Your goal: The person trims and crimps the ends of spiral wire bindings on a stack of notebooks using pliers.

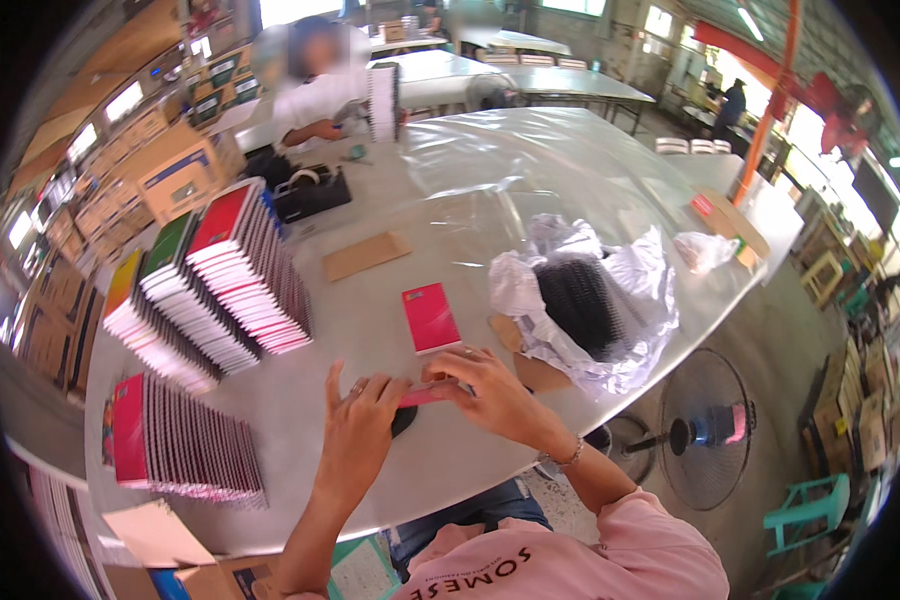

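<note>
Near the front edge of the table [450, 480], my left hand [365, 408] and my right hand [488, 388] both close on a thin pink notebook [425, 394], seen nearly edge-on between them. A small dark thing [403, 421] shows beneath it, partly hidden by my left hand. Just beyond my fingers lies a flat pink notebook [431, 318]. To the right, crumpled white plastic wrapping [650, 300] surrounds a bundle of black spiral binding wires [577, 305].
Tall stacks of spiral notebooks with red [255, 265], green [195, 290] and yellow covers stand at left; a pink-covered stack [185, 440] is nearer. Beyond them sit a tape dispenser [312, 190] and a brown card piece [366, 256]. A fan [705, 430] stands right; another person [315, 95] works opposite.
</note>
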Demonstrator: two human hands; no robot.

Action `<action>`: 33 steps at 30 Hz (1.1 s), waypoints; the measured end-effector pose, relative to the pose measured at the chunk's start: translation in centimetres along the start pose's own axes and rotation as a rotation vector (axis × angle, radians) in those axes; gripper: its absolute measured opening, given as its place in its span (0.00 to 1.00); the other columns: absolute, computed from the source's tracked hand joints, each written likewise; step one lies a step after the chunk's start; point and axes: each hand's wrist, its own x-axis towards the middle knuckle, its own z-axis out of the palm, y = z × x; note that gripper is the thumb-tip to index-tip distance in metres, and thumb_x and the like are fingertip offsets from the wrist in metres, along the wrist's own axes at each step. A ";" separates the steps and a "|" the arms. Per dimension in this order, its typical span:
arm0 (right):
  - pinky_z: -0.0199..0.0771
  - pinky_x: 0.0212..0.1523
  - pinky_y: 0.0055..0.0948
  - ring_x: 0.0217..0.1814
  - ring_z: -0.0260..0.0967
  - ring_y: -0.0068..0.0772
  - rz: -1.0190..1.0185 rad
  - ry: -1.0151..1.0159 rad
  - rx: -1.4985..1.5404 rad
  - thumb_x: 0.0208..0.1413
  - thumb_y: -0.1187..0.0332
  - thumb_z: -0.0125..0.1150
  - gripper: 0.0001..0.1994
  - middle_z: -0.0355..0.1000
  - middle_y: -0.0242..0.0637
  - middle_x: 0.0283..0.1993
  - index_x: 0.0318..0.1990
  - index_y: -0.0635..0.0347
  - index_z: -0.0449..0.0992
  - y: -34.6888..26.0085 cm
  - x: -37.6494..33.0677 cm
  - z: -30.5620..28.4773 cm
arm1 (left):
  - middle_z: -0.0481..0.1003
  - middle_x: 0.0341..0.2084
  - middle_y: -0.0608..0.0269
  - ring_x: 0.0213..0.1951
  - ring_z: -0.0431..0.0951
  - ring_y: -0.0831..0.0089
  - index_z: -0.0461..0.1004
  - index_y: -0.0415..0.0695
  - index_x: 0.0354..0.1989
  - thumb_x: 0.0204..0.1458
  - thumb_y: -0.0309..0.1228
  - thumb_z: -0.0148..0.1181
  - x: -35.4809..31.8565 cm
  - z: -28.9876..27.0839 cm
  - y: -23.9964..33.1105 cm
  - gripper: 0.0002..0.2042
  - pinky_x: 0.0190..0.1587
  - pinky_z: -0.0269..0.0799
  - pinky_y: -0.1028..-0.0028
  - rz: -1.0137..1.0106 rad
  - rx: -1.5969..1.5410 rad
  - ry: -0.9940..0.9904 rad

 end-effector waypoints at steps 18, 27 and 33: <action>0.56 0.55 0.50 0.55 0.65 0.52 0.824 0.612 -1.219 0.47 0.65 0.68 0.09 0.71 0.49 0.48 0.36 0.55 0.79 19.0 -15.0 -14.7 | 0.71 0.39 0.61 0.50 0.70 0.62 0.70 0.45 0.42 0.51 0.19 0.54 -10.6 5.1 -2.4 0.10 0.70 0.41 0.47 -0.417 0.002 0.015; 0.68 0.39 0.20 0.39 0.69 0.17 0.496 0.926 -0.059 0.57 0.68 0.66 0.11 0.75 0.31 0.39 0.46 0.61 0.78 10.7 -9.9 -14.7 | 0.65 0.48 0.61 0.56 0.64 0.56 0.73 0.49 0.38 0.37 0.39 0.74 -10.5 7.7 -0.4 0.20 0.68 0.35 0.38 -0.571 -0.010 0.236; 0.70 0.46 0.22 0.40 0.70 0.22 0.336 0.614 0.454 0.59 0.69 0.62 0.09 0.74 0.31 0.37 0.43 0.64 0.76 3.4 -4.9 -9.1 | 0.63 0.50 0.61 0.58 0.62 0.55 0.72 0.49 0.33 0.29 0.47 0.79 -9.3 9.1 0.5 0.26 0.65 0.39 0.38 -0.661 -0.016 0.356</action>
